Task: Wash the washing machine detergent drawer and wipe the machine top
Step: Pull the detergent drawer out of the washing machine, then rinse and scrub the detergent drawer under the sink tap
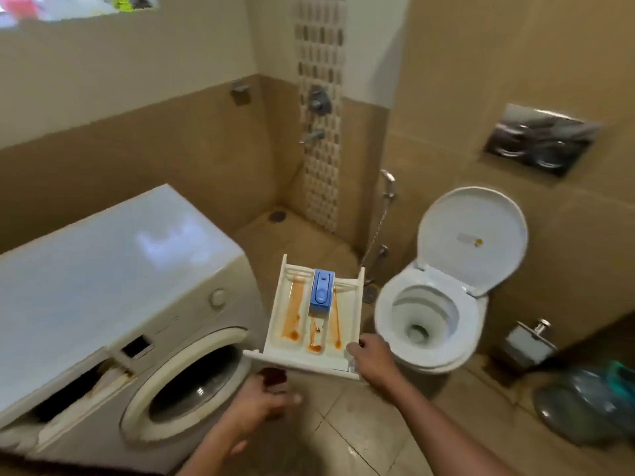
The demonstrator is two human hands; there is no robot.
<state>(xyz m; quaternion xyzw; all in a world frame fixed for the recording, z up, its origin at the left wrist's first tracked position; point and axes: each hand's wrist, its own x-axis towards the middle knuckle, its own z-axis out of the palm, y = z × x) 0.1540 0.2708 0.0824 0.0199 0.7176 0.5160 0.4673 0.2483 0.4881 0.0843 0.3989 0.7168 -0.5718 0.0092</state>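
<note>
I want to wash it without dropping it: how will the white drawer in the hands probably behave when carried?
The drawer looks like rigid moulded plastic, so probably stiff and light. Orange residue pooled at its near end may make it slippery or drip if tilted. The blue insert might be removable, so it could slip out when upended.

left hand (264, 395): blurred, its grip under the drawer (311, 321) hidden
washer (113, 304): cut off at left edge
flush plate (539, 140): smeared, upper right
bags (591, 403): blurred, lower right, contents unclear
window (79, 5): cropped, upper left
</note>
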